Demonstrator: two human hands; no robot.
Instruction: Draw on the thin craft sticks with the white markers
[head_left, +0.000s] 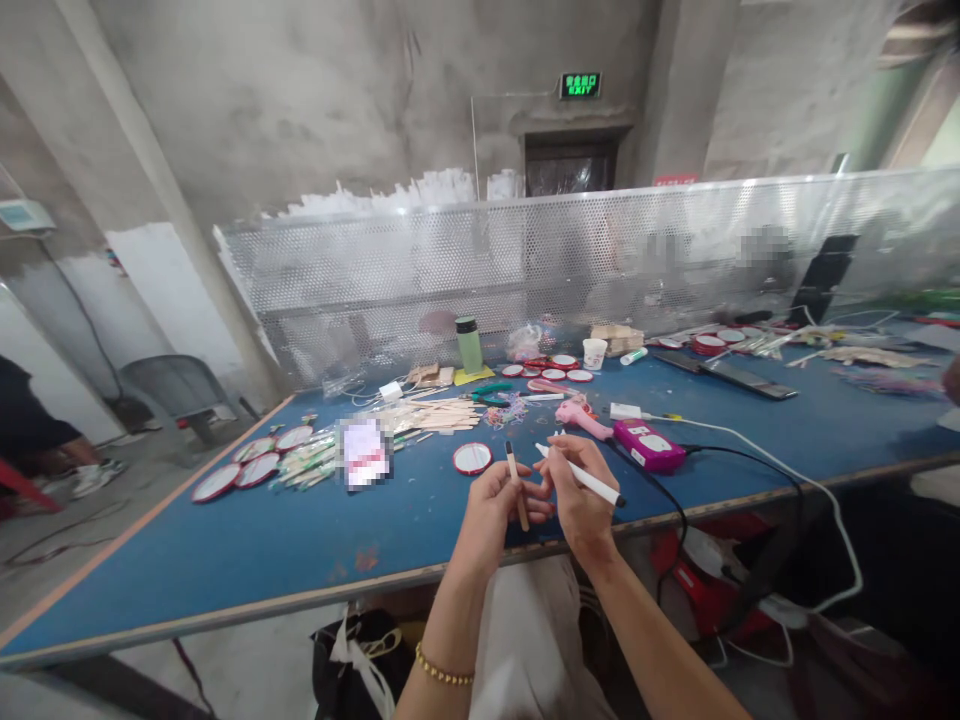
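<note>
My left hand (489, 505) is closed on a flat wooden craft stick (513, 468), held upright with its dark end at the top. In my right hand (587, 515) a white marker pen (598, 484) is gripped like a pencil. Its tip points up and left towards the stick, apart from it, and its black end points down and right. Both hands are above the table's front edge, close together. Just beyond them on the blue table (315, 550) lies a white round disc (472, 458) with a red rim.
Several similar discs (257, 470) and bundled sticks (311, 462) lie to the left. Pliers (491, 392), loose wooden sticks (442, 414), a green bottle (469, 346) and a paper cup (594, 354) stand or lie behind. A purple box (649, 447) with cables is at right. A perforated metal screen (420, 270) closes the back.
</note>
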